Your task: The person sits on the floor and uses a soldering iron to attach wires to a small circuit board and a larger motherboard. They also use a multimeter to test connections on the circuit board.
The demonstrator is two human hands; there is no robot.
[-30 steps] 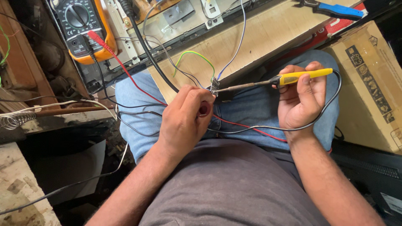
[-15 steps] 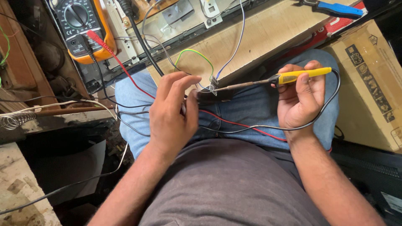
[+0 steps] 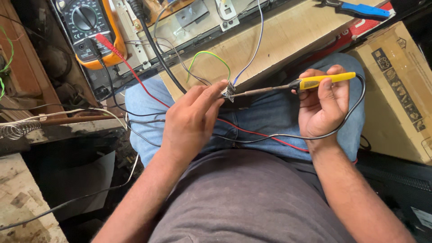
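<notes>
My left hand (image 3: 191,121) reaches forward over my lap, its fingertips pinching a small circuit board (image 3: 230,91) that has green, blue and grey wires attached. My right hand (image 3: 321,105) grips a yellow-handled soldering iron (image 3: 315,82); its metal tip points left and touches the small board. The iron's black cord loops under my right hand and across my jeans.
An orange multimeter (image 3: 90,31) with red and black leads lies at the upper left. A wooden board (image 3: 288,40) spans ahead of my knees, with a metal chassis (image 3: 189,20) behind it. A cardboard box (image 3: 400,90) stands at the right, a blue-handled tool (image 3: 360,9) at the top right, a coiled spring (image 3: 13,130) at the left.
My left hand has uncurled and stretched forward, its fingertips now holding the small board at the iron's tip. The right hand and the iron have barely moved.
</notes>
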